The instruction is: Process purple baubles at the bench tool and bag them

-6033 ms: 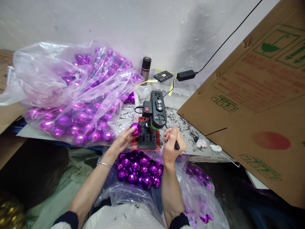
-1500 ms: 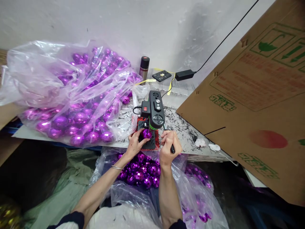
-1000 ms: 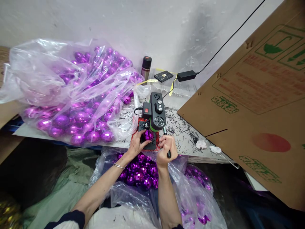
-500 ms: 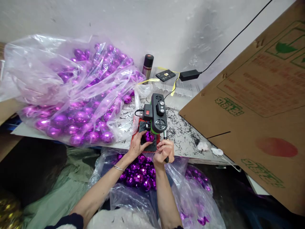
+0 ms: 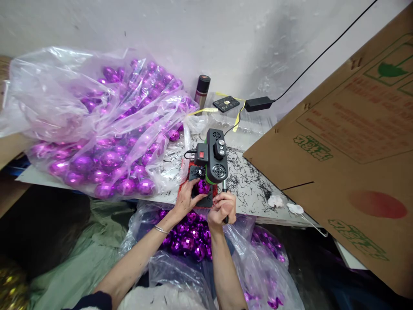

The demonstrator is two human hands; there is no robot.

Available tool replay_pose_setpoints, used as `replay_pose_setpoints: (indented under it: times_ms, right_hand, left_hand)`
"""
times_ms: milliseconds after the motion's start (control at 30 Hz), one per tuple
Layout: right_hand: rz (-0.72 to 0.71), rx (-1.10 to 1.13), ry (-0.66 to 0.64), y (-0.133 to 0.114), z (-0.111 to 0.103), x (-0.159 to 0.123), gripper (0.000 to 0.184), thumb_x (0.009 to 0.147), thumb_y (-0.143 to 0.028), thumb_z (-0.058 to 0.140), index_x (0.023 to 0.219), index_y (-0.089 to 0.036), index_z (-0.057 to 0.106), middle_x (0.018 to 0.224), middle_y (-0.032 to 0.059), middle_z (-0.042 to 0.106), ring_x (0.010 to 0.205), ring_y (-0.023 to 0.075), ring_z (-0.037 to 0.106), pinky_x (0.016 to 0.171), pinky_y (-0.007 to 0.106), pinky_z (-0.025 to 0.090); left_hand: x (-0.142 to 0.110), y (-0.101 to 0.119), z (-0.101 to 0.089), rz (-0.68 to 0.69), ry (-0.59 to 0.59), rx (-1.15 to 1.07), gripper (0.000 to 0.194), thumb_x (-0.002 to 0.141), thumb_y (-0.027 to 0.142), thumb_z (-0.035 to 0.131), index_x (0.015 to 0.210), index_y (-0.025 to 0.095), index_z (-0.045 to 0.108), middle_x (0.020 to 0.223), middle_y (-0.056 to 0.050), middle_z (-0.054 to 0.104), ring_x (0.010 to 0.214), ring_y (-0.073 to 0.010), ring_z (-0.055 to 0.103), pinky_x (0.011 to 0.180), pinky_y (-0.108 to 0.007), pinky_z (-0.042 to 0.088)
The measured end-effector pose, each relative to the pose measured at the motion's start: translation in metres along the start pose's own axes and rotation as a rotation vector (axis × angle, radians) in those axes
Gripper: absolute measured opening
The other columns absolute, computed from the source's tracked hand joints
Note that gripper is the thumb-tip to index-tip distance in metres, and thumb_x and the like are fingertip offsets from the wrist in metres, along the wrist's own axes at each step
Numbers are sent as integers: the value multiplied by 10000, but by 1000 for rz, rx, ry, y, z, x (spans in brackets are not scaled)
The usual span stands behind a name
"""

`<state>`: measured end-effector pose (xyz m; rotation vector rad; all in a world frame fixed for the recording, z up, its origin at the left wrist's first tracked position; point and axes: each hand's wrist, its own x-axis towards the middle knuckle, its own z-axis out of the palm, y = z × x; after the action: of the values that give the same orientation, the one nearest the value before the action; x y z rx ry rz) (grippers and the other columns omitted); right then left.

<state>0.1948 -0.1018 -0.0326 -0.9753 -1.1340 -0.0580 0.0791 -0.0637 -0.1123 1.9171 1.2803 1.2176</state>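
A small black benchtop machine (image 5: 217, 157) with a red switch stands near the table's front edge, on a black base over a red mat. Under its head sits a shiny purple faceted ball (image 5: 202, 187). My left hand (image 5: 187, 199) holds this ball between thumb and fingers from the left. My right hand (image 5: 222, 208) is wrapped round the machine's lever handle (image 5: 225, 186), which points down toward me. Below the hands, an open clear bag in my lap holds many purple mirror balls (image 5: 187, 241).
A large clear bag of purple balls (image 5: 109, 157) fills the table's left. A cardboard box (image 5: 342, 142) leans in on the right. Behind the machine are a spray can (image 5: 202, 90), a black keypad-like device (image 5: 226, 103) and a power adapter (image 5: 259, 103). Black bits litter the white table (image 5: 248, 193).
The view has shifted slightly, so the surroundings sit a little lower and further right. Both hands keep the same hold on the ball and the lever.
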Motion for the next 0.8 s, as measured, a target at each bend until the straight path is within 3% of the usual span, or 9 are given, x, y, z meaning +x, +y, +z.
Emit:
replay_pose_setpoints:
  times_ms: [367, 567, 733, 800]
  right_hand:
    - [-32, 55, -24, 9, -1, -6, 462, 1130, -312, 398, 688, -225, 502, 723, -32, 582, 621, 129, 615, 741, 365, 544]
    - [77, 65, 0, -21, -1, 34, 478, 1105, -304, 496, 635, -221, 512, 631, -41, 541, 588, 120, 563, 573, 281, 427]
    - [191, 14, -47, -45, -1, 65, 522, 1085, -415, 555, 599, -227, 512, 570, -48, 491, 579, 129, 547, 573, 291, 414]
    - [191, 10, -48, -44, -1, 61, 524, 1086, -434, 549, 606, -227, 521, 590, -43, 516, 581, 127, 545, 584, 296, 426]
  left_hand:
    - [1, -4, 5, 61, 35, -19, 553, 947, 423, 838, 1408, 228, 602, 1284, -129, 766, 1214, -313, 756, 1050, -485, 613]
    - [3, -5, 5, 76, 20, -41, 574, 957, 435, 826, 1426, 212, 579, 1288, -127, 756, 1220, -311, 751, 1052, -492, 618]
    - [-34, 6, -18, 215, -65, 1, 595, 1015, 380, 743, 1538, 229, 502, 1427, -169, 694, 1349, -326, 690, 1155, -549, 562]
    - [-49, 13, -34, 313, -154, 40, 732, 970, 506, 784, 1579, 229, 484, 1513, -207, 638, 1432, -367, 627, 1208, -603, 511]
